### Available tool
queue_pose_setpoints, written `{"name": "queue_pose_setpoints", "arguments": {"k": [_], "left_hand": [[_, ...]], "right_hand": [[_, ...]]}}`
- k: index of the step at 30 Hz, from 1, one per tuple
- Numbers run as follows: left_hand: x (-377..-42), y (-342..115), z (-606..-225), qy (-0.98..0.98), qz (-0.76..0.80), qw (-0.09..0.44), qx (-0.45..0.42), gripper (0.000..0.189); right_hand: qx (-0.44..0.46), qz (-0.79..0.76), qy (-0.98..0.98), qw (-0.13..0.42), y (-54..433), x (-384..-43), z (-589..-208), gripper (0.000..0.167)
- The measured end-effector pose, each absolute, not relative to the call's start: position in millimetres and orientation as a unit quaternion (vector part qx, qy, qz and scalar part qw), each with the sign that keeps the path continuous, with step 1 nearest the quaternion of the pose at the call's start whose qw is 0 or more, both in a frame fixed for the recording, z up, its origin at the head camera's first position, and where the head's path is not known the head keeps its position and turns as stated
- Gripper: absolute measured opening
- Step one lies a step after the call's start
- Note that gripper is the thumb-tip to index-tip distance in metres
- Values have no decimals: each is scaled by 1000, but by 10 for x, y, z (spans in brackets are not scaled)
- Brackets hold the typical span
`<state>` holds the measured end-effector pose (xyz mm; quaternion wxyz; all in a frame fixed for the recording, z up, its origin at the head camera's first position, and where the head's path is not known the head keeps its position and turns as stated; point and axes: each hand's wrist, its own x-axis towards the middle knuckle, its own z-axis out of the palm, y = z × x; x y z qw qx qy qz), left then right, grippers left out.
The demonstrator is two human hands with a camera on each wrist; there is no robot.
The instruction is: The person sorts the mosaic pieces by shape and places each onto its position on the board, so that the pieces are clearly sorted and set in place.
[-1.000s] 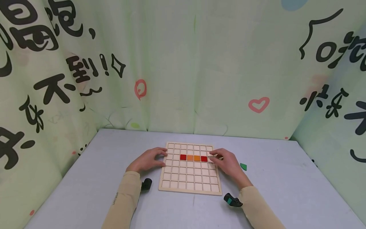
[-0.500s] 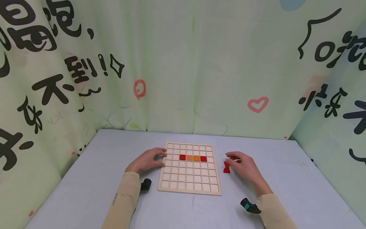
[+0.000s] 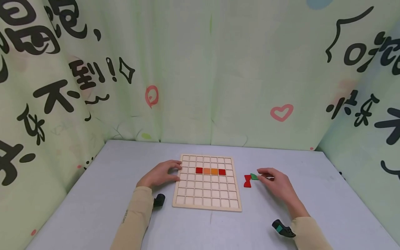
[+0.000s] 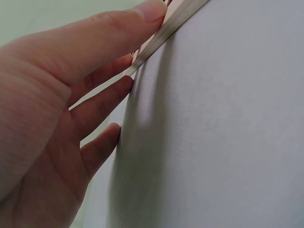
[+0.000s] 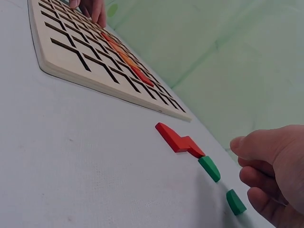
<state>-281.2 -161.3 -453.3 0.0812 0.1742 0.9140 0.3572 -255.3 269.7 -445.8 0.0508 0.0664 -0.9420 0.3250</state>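
Note:
A wooden grid board (image 3: 207, 194) lies flat, with a row of two red tiles (image 3: 199, 170) and two orange tiles (image 3: 210, 171) in its cells. My left hand (image 3: 161, 172) rests at its left edge, fingers spread; the thumb (image 4: 152, 9) touches the rim in the left wrist view. Right of the board, my right hand (image 3: 276, 184) hovers with loosely bent fingers, nothing seen between them. Beside its fingertips lies a green piece (image 3: 254, 176), next to red bow-tie-shaped pieces (image 3: 247, 181). A second green piece (image 5: 236, 202) sits below the fingers in the right wrist view.
Everything stands on a pale table (image 3: 93, 194). A light green curtain (image 3: 187, 76) with black writing and pink drawings encloses the back and sides. A black wrist device (image 3: 283, 228) hangs at my right cuff, another (image 3: 159, 200) at my left.
My right hand has moved rightward, from the board's right edge past the red pieces to the green one, uncovering them. The left hand keeps its place; the tiles on the board are unchanged.

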Motion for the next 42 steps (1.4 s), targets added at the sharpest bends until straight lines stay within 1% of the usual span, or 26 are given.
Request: {"name": "queue_pose_setpoints", "arguments": {"k": [15, 30, 38, 42], "left_hand": [[-2817, -1616, -4539, 914, 357, 77, 176, 38], [-2801, -1598, -4522, 915, 358, 80, 167, 37], [-2805, -1607, -4536, 915, 356, 77, 171, 37], [-2806, -1609, -4537, 916, 353, 74, 174, 37]], "right_hand": [[78, 306, -948, 51, 2663, -2646, -4600, 37], [99, 284, -950, 82, 2621, -2661, -4634, 28], [97, 279, -953, 74, 2617, -2671, -4643, 28], [102, 277, -952, 79, 2614, -2677, -4637, 28]]}}
